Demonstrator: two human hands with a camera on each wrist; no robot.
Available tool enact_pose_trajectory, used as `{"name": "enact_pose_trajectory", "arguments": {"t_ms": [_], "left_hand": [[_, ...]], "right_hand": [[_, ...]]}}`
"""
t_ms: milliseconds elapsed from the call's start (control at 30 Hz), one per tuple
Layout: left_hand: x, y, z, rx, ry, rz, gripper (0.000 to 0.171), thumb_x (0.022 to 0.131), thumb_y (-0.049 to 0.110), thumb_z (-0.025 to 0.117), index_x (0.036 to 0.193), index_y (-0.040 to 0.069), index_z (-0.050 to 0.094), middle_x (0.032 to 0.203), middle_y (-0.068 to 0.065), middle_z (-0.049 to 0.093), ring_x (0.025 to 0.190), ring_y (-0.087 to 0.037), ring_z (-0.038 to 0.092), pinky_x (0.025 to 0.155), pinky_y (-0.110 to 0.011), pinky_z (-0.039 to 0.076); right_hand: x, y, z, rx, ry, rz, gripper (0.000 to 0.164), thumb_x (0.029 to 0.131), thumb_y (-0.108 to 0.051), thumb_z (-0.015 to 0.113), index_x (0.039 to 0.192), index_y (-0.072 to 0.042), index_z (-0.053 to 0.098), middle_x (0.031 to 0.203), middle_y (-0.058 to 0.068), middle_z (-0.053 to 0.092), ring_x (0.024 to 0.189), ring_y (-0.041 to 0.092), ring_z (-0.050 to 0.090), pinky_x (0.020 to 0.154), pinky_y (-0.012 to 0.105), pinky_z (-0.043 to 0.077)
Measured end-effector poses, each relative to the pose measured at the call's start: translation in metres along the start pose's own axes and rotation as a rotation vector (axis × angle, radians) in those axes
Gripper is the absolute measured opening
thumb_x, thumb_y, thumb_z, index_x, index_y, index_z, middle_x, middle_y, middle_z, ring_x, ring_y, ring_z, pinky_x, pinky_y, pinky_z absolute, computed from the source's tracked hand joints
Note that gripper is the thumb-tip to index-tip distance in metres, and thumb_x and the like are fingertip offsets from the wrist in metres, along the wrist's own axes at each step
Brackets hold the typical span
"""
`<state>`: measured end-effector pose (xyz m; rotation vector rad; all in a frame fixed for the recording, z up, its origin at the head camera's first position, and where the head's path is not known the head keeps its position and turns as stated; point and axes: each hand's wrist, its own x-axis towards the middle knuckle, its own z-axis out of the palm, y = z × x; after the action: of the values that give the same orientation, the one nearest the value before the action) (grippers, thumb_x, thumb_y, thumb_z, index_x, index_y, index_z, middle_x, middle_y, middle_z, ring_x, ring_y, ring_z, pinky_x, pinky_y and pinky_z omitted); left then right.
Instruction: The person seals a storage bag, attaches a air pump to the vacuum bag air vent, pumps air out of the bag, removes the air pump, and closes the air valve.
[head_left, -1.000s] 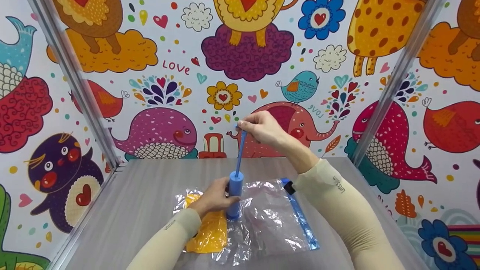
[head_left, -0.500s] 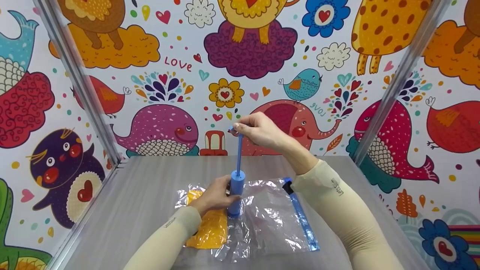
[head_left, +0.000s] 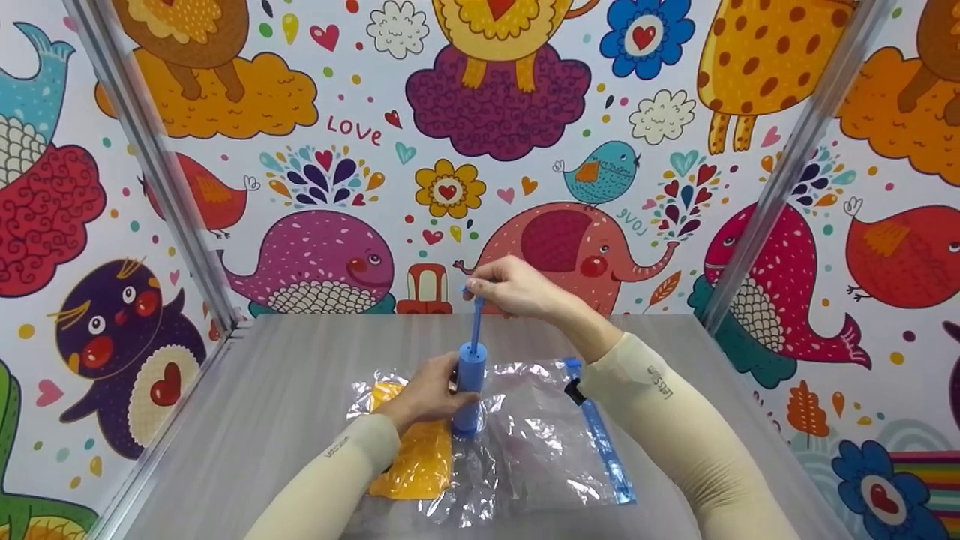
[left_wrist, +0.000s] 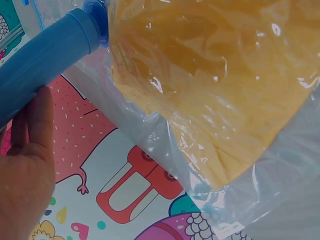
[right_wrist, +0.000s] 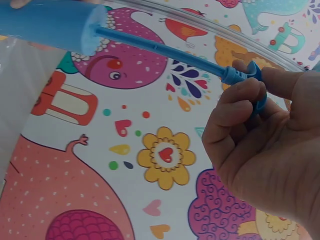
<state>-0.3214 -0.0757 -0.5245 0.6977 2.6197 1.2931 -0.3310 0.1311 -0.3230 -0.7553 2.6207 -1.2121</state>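
A blue hand pump (head_left: 470, 382) stands upright on a clear plastic vacuum bag (head_left: 551, 442). My left hand (head_left: 429, 394) grips the pump's barrel from the left, thumb across its front. Above it, my right hand (head_left: 514, 289) holds the handle (right_wrist: 255, 87) at the top of the pump's thin rod (right_wrist: 165, 50), which is partly drawn out of the barrel. Folded orange-yellow cloth (head_left: 416, 457) lies inside the bag, left of the pump. In the left wrist view the pump's lower end meets a round blue valve (left_wrist: 97, 20) on the bag.
A blue zip strip (head_left: 611, 457) runs along the bag's right edge, with a black slider (head_left: 575, 391) near its far end. The grey table (head_left: 285, 375) ends at a wall (head_left: 450, 112) printed with cartoon animals. Metal posts (head_left: 780, 172) stand at the corners.
My right hand has moved down with the handle, so less of the rod shows above the barrel. My left hand keeps its grip on the barrel.
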Motion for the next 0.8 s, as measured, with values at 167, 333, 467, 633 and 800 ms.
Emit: {"name": "enact_pose_trajectory", "arguments": {"t_ms": [167,333,467,633,800], "left_hand": [[0.000,0.000,0.000,-0.001,-0.004,-0.011,0.051,0.101,0.022,0.085,0.146,0.012,0.062,0.145,-0.016,0.073,0.132,-0.039,0.073,0.113,-0.062,0.063],[-0.001,-0.001,-0.001,0.002,0.002,0.024,0.050,0.099,0.020,0.086,0.142,0.008,0.063,0.139,-0.018,0.075,0.128,-0.040,0.075,0.109,-0.060,0.065],[0.000,-0.002,-0.001,-0.011,0.005,0.055,0.047,0.099,0.018,0.085,0.138,0.005,0.063,0.135,-0.018,0.076,0.125,-0.041,0.076,0.107,-0.059,0.066],[0.001,-0.003,-0.001,-0.011,0.007,0.062,0.045,0.097,0.016,0.085,0.135,0.006,0.064,0.133,-0.019,0.077,0.124,-0.042,0.077,0.107,-0.060,0.066],[0.002,-0.003,-0.001,0.022,0.018,0.057,0.043,0.094,0.015,0.085,0.131,0.006,0.067,0.129,-0.017,0.080,0.119,-0.038,0.079,0.106,-0.056,0.067]], "right_hand": [[0.002,0.013,0.012,-0.012,-0.047,0.006,0.029,0.115,-0.029,0.062,0.114,-0.009,0.083,0.064,-0.005,0.053,0.057,0.012,0.050,0.057,0.026,0.047],[0.004,0.024,0.023,-0.050,-0.078,-0.006,0.030,0.115,-0.028,0.061,0.113,-0.009,0.083,0.064,-0.005,0.054,0.058,0.012,0.052,0.056,0.025,0.049],[0.005,0.033,0.033,-0.072,-0.093,-0.006,0.031,0.114,-0.027,0.060,0.111,-0.007,0.083,0.064,-0.006,0.054,0.057,0.010,0.054,0.054,0.024,0.048],[0.005,0.046,0.046,-0.050,-0.114,0.025,0.030,0.113,-0.025,0.061,0.110,-0.004,0.082,0.064,-0.007,0.054,0.055,0.010,0.053,0.052,0.022,0.047],[0.004,0.055,0.055,-0.027,-0.128,0.042,0.030,0.113,-0.025,0.061,0.106,-0.003,0.080,0.065,-0.007,0.053,0.056,0.009,0.052,0.051,0.021,0.046]]}}
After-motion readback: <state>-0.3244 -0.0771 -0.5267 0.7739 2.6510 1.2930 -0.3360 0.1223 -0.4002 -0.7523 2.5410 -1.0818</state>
